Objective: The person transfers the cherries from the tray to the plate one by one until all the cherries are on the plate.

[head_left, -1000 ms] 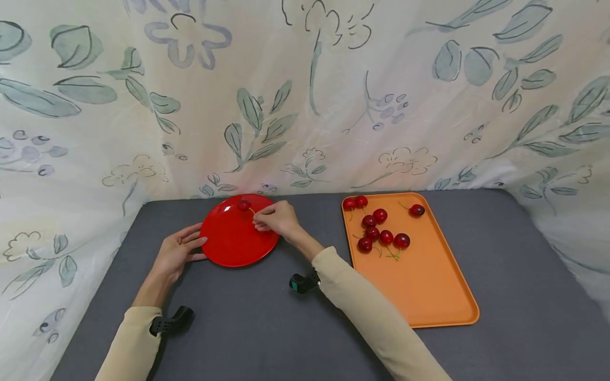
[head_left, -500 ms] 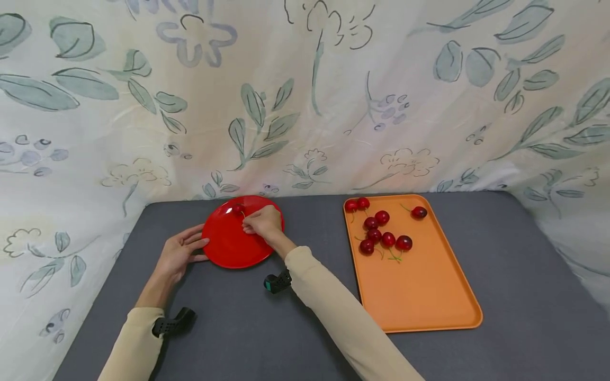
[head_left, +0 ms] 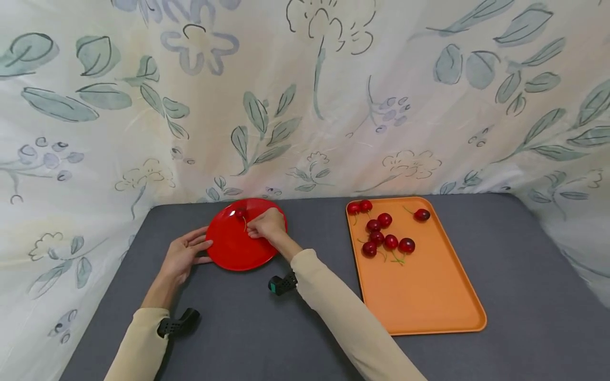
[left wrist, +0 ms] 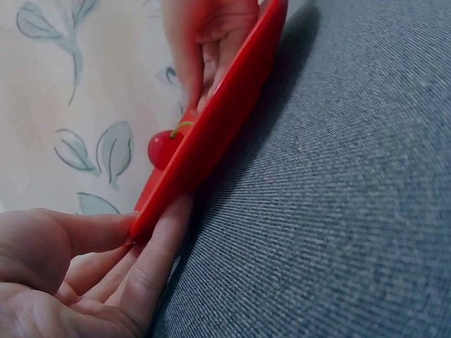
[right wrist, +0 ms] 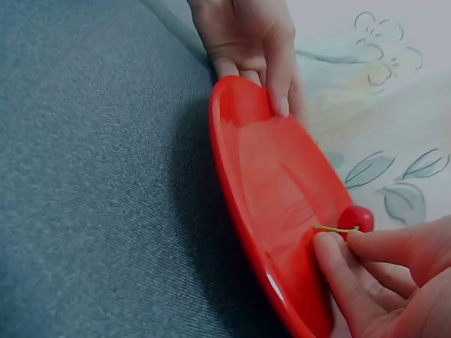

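A red plate (head_left: pixel 238 254) lies on the dark table, and my left hand (head_left: pixel 182 256) holds its left rim between thumb and fingers. In the left wrist view, that rim stands between the thumb and fingers (left wrist: pixel 151 264). A cherry (head_left: pixel 241 212) rests on the plate's far part, its green stem trailing toward my right hand (head_left: pixel 268 226). My right hand is above the plate. In the right wrist view, its thumb and index finger (right wrist: pixel 328 246) are slightly apart beside the stem (right wrist: pixel 331 229), and the whole stem shows. Whether a fingertip touches the stem is hard to tell.
An orange tray (head_left: pixel 424 296) stands on the right of the table. Several cherries (head_left: pixel 391 242) cluster in its far left part, and a single cherry (head_left: pixel 421 215) lies near its far right corner. A floral cloth (head_left: pixel 333 132) hangs behind the table.
A second ago my right fingers were at the stem, farther right over the plate; they moved left and the stem now lies beside them. My left hand kept its hold on the rim.
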Demonstrator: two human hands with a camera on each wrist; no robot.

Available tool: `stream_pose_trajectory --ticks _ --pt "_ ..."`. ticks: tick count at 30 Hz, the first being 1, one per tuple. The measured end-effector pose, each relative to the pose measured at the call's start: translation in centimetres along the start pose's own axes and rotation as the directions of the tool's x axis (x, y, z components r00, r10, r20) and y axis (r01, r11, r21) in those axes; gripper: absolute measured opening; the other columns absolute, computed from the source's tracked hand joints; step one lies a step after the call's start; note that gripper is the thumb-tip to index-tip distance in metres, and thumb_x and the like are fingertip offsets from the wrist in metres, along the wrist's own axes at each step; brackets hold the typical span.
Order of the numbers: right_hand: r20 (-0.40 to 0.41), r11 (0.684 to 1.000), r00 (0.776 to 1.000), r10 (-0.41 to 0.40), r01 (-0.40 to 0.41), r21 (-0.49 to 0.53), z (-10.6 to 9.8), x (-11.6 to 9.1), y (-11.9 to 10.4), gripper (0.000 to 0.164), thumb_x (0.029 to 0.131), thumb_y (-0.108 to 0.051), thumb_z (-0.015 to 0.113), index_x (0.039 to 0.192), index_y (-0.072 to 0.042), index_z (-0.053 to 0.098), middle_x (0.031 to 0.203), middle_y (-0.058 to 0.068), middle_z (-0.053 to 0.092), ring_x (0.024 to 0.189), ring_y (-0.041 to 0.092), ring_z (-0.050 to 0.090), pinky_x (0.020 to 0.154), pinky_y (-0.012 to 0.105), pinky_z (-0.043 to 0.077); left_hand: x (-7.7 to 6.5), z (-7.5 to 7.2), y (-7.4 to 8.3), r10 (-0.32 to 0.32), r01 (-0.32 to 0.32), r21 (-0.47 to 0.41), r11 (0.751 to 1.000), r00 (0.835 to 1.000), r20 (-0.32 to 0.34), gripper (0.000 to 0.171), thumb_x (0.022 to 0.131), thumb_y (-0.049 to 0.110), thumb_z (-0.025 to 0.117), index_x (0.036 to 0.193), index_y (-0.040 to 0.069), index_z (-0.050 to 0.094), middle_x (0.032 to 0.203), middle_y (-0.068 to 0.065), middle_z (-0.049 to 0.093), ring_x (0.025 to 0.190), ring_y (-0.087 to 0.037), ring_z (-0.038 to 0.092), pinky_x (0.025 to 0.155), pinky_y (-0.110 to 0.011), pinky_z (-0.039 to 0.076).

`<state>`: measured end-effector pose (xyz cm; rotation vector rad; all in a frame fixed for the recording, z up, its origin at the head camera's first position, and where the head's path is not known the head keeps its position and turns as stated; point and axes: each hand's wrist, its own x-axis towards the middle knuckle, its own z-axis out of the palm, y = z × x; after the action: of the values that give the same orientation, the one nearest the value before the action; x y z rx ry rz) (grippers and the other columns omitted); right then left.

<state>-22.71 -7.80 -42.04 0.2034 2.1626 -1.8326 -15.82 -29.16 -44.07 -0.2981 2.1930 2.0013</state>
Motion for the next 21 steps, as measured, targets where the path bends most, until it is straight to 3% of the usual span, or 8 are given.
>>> stream_pose_trajectory --ticks 10,15,18,21 --pt "0.111 0.997 0.991 -0.074 0.075 0.001 -2.7 -1.4 -1.4 0.014 0.090 -0.003 0.070 0.094 0.009 0.075 0.077 0.015 0.072 0.069 0.022 0.073 0.064 0.029 0.061 -0.1 0.1 0.2 -0.020 0.019 -0.024 1.000 1.000 -0.005 0.061 0.098 0.010 0.060 0.151 0.000 0.032 0.107 0.009 0.064 0.087 -0.005 0.067 0.070 -0.031 0.061" --pt "0.161 0.984 0.974 -0.157 0.168 -0.055 -5.0 -2.1 -2.6 0.014 0.090 -0.004 0.070 0.095 0.008 0.075 0.077 0.013 0.072 0.067 0.019 0.072 0.065 0.029 0.061 0.0 0.0 0.1 -0.023 0.023 -0.037 0.999 1.000 -0.002 0.063 0.097 0.011 0.062 0.151 -0.001 0.031 0.102 0.013 0.064 0.087 -0.005 0.068 0.070 -0.031 0.060" --pt "0.202 0.941 0.951 -0.234 0.273 -0.198 -6.3 -2.8 -2.6 0.014 0.090 -0.009 0.071 0.094 0.004 0.076 0.078 0.011 0.073 0.068 0.020 0.072 0.066 0.029 0.061 0.1 0.1 0.0 -0.021 0.021 -0.032 0.999 1.000 -0.005 0.064 0.097 0.014 0.063 0.151 0.000 0.032 0.103 0.014 0.064 0.087 -0.005 0.068 0.071 -0.032 0.060" --pt "0.248 0.861 0.920 -0.304 0.377 -0.342 -7.7 -3.7 -2.0 0.012 0.090 -0.011 0.071 0.093 0.000 0.078 0.076 0.007 0.073 0.067 0.017 0.070 0.063 0.026 0.059 0.0 0.0 -0.2 -0.020 0.020 -0.016 1.000 1.000 -0.013 0.064 0.096 0.015 0.064 0.151 0.001 0.033 0.103 0.014 0.064 0.088 -0.004 0.068 0.072 -0.032 0.060"
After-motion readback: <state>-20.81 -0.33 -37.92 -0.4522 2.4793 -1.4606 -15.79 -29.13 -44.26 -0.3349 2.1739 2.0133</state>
